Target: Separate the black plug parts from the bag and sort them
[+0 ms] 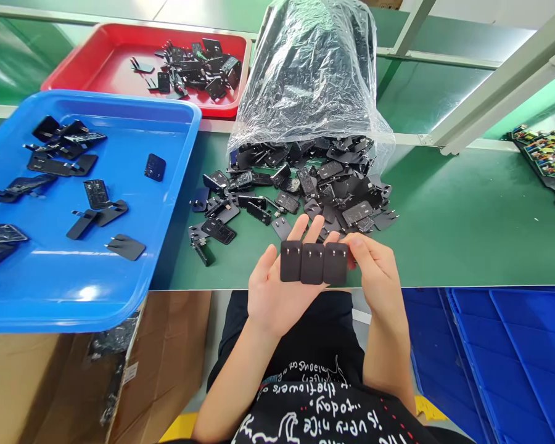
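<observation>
the left hand [271,305] was turned palm up near the front edge of the green table [467,234], fingers stretched out and thumb standing well apart from them. across its palm and fingers lay three black plates [312,264] — side by side in a row, prong side up, each with two short metal prongs near its far edge. the right hand [380,268] was pinched at the end of that row, thumb and fingers together on the outer edge of the right-hand plate.

just beyond the hands, a loose pile of black pieces [358,213] was spread on the table, spilling from the mouth of a clear plastic bag [309,80] that held more of them. to the left stood a blue tray [173,148] with several black pieces scattered in it, and behind that a red tray [104,68], its pieces heaped toward the right side. a cardboard box [173,339] sat below the table on the left — and blue crates [527,345] stood below on the right.
</observation>
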Demonstrator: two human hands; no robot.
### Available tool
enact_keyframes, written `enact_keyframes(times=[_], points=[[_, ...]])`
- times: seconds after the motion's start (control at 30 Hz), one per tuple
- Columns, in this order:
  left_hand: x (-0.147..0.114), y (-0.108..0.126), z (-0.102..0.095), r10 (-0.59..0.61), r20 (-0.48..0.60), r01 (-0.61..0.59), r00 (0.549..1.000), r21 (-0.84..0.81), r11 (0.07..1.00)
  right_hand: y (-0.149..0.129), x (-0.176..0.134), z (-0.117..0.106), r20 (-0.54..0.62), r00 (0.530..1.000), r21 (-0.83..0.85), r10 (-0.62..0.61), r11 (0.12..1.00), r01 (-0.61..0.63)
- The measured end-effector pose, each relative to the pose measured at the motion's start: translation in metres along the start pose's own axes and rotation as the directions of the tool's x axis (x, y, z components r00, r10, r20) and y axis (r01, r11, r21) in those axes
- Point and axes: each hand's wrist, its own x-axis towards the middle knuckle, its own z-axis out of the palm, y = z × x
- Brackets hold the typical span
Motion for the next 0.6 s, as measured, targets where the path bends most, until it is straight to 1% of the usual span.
enact_keyframes(times=[0.4, 0.6], points=[[0.0001, 0.0003, 0.0003, 0.008, -0.012, -0.007, 1.0, 0.08, 0.997, -0.0015, -0.0036, -0.0033, 0.007, 0.997, 0.035, -0.076, 0.997, 0.075], [0.0002, 0.0, -0.0006, 0.009, 0.005, -0.009, 1.0, 0.092, 0.996, -0.0026, -0.0038, -0.0038, 0.009, 0.998, 0.014, -0.055, 0.998, 0.055]])
